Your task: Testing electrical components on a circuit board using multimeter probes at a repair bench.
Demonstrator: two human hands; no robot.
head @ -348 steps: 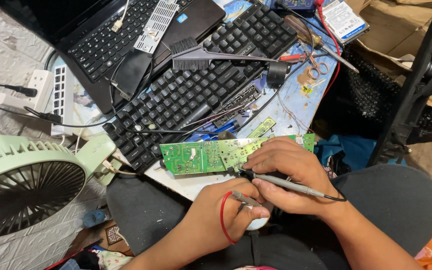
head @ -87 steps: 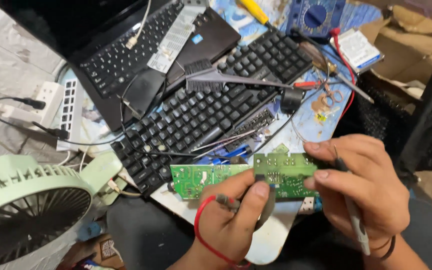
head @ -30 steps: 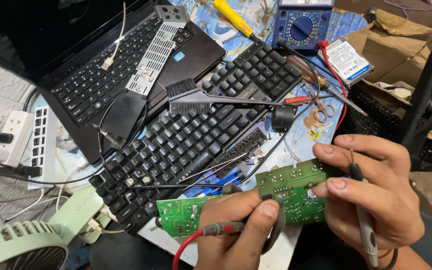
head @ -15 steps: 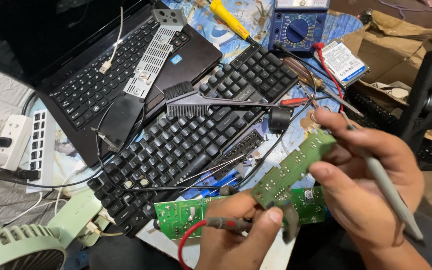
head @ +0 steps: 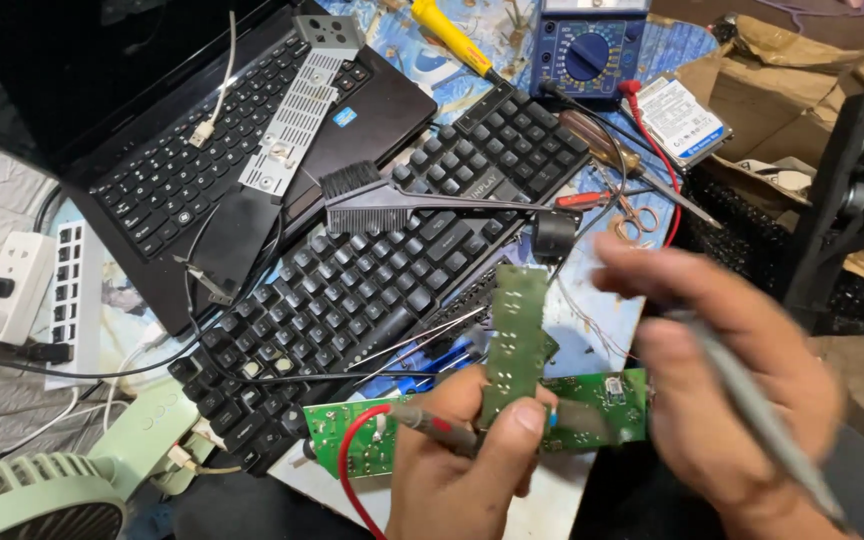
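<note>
Laptop (head: 252, 140), keyboard (head: 372, 280), multimeter (head: 587, 50), fan (head: 42, 495).

2 green circuit boards (head: 515, 340), 2 keyboards (head: 372, 290), 1 brush (head: 372, 200), 1 multimeter (head: 592, 50), 1 fan (head: 32, 495)

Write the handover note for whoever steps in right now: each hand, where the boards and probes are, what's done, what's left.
Left hand: pinches a small green circuit board upright, with the red-wired probe under the thumb.
Right hand: blurred, apart from the small board, holding a grey probe.
The larger green board lies flat on the bench edge behind the small one, in front of the black keyboard. The blue multimeter sits at the top.
Done: small board lifted.
Left: neither probe tip touches a board yet.
</note>
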